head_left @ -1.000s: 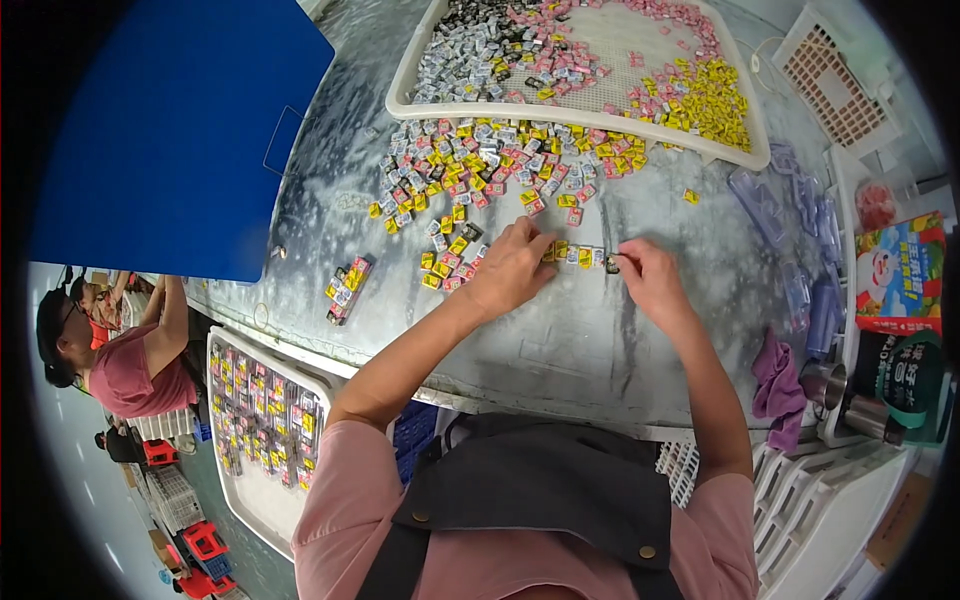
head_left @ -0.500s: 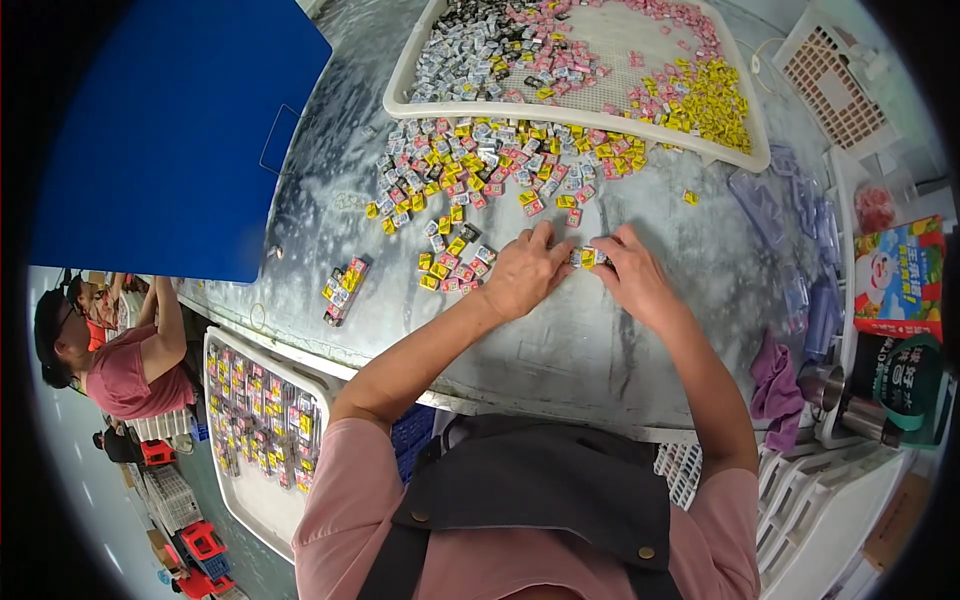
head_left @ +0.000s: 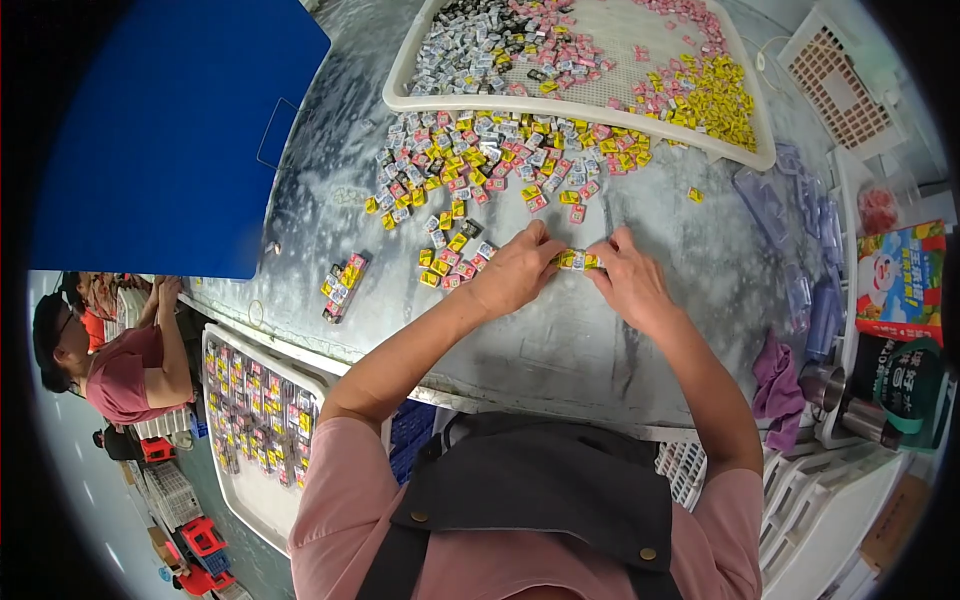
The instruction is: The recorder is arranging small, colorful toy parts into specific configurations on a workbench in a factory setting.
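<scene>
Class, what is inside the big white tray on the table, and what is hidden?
The white tray holds grey and black pieces at left, pink pieces in the middle and far right, yellow pieces near right. Some mesh shows bare; pieces cover the rest.

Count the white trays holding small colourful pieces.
2: a mesh-bottomed tray on the table at the top of the view, and a second tray at lower left. More may be hidden behind the blue panel.

A pale pink, short-sleeved fabric shirt point(head_left: 342, 485) shows beneath a dark grey cloth apron point(head_left: 540, 478) with broad dark straps point(head_left: 395, 555) and two round, brass-coloured studs point(head_left: 648, 554).
</scene>
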A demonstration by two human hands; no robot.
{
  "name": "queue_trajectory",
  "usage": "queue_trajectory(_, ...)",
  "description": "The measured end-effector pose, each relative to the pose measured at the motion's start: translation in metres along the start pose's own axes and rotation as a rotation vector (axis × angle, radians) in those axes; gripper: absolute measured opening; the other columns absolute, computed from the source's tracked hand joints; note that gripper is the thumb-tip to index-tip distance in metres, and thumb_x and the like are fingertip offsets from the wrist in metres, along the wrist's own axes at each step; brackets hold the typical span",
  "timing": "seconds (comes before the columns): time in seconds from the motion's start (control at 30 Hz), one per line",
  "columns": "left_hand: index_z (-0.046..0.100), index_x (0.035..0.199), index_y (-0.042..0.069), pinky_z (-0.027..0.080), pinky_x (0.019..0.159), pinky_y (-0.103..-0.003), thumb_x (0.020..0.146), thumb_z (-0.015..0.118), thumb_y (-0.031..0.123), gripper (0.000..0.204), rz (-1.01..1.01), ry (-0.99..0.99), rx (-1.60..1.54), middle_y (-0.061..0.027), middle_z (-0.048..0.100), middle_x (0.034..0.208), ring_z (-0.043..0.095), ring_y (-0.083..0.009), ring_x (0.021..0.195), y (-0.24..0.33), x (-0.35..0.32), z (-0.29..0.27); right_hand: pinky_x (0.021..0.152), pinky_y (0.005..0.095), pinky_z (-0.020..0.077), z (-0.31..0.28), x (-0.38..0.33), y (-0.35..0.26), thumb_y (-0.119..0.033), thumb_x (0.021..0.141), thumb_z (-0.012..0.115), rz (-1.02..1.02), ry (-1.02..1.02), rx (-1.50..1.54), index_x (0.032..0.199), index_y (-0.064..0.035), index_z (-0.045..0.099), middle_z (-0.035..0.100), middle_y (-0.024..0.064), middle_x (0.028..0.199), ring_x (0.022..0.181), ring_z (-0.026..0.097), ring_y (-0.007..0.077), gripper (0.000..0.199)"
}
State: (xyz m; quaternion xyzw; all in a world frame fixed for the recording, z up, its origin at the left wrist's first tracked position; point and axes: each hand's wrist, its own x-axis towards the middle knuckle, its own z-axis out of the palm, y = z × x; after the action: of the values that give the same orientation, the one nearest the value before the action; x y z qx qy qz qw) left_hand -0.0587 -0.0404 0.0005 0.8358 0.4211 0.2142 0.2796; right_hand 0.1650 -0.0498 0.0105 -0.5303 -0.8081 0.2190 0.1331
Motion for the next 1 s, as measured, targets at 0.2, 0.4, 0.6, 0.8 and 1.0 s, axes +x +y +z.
queue_trajectory(0.2, 0.067, 0.117, 0.003, 0.052, 0.084, -0.042, 0.084, 0.074, 0.004, 0.034, 0.004, -0.016, 0.016, -0.0168, 0.057, 0.104, 0.061, -0.0344, 0.097, -0.002, -0.002, 0.005, 0.074, 0.0461, 0.0551, 0.008, -0.001, 0.001, -0.014, 0.086, 0.075, 0.017, -0.014, 0.024, 0.110, -0.0090, 0.067, 0.054, 0.0121, 0.107, 0.086, 0.066, 0.0346, 0.026)
queue_trajectory(0.4, 0.068, 0.115, 0.003, 0.053, 0.080, -0.041, 0.085, 0.073, 0.005, 0.031, 0.004, -0.005, -0.004, -0.0168, 0.058, 0.104, 0.062, -0.0345, 0.090, -0.008, 0.004, 0.008, 0.076, 0.0457, 0.0534, 0.001, 0.001, 0.004, -0.014, 0.086, 0.075, 0.043, -0.013, 0.095, 0.109, -0.0096, 0.068, 0.056, 0.0108, 0.103, 0.087, 0.066, 0.0331, 0.025)
queue_trajectory(0.6, 0.068, 0.114, 0.003, 0.053, 0.078, -0.042, 0.086, 0.072, 0.005, 0.028, -0.013, -0.039, -0.010, -0.0173, 0.058, 0.103, 0.063, -0.0349, 0.089, 0.012, -0.010, 0.008, 0.075, 0.0456, 0.0524, 0.003, -0.019, 0.002, -0.015, 0.087, 0.075, 0.056, -0.044, 0.142, 0.109, -0.0096, 0.067, 0.056, 0.0113, 0.102, 0.086, 0.065, 0.0334, 0.024)
queue_trajectory(0.8, 0.067, 0.115, 0.003, 0.053, 0.077, -0.042, 0.086, 0.072, 0.005, 0.029, -0.002, -0.067, 0.001, -0.0174, 0.057, 0.103, 0.063, -0.0351, 0.088, 0.044, -0.029, -0.010, 0.074, 0.0450, 0.0516, -0.018, -0.047, -0.019, -0.015, 0.088, 0.073, 0.033, -0.045, 0.187, 0.109, -0.0093, 0.066, 0.055, 0.0119, 0.100, 0.087, 0.065, 0.0340, 0.023)
queue_trajectory(1.0, 0.066, 0.114, 0.001, 0.053, 0.076, -0.042, 0.085, 0.072, 0.004, 0.030, 0.065, -0.102, -0.027, -0.0172, 0.056, 0.101, 0.062, -0.0346, 0.088, 0.058, -0.096, 0.019, 0.072, 0.0453, 0.0508, 0.019, -0.116, -0.045, -0.012, 0.089, 0.070, 0.032, -0.087, 0.263, 0.108, -0.0077, 0.065, 0.055, 0.0131, 0.099, 0.083, 0.064, 0.0349, 0.020)
